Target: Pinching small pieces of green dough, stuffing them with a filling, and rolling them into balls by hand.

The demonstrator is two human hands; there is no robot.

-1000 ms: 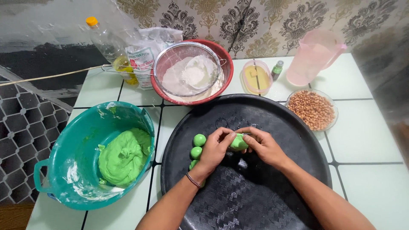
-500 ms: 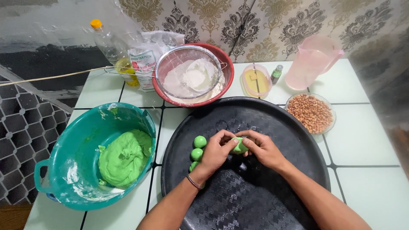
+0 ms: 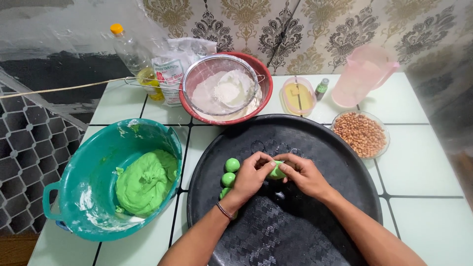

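Over the middle of a big round black tray (image 3: pixel 315 143), my left hand (image 3: pixel 250 176) and my right hand (image 3: pixel 304 173) meet and pinch one small piece of green dough (image 3: pixel 277 171) between their fingertips. Three finished green dough balls lie on the tray just left of my left hand: the top one (image 3: pixel 232 164), the middle one (image 3: pixel 228 179), and a lower one (image 3: pixel 224 192) partly hidden by my wrist. A teal basin (image 3: pixel 74 197) at the left holds a large lump of green dough (image 3: pixel 146 181).
Behind the tray stand a red bowl (image 3: pixel 266 86) with a metal sieve of white flour (image 3: pixel 224 91), a bag of flour (image 3: pixel 172 74), an oil bottle (image 3: pixel 129 54), a small yellow cup (image 3: pixel 297 96), a tiny green bottle (image 3: pixel 321 88), a pink jug (image 3: pixel 362 74) and a glass dish of peanuts (image 3: pixel 360 134).
Both hands stay over the tray, working the same dough piece; the fingers have shifted slightly around it. The balls and bowls have not moved.
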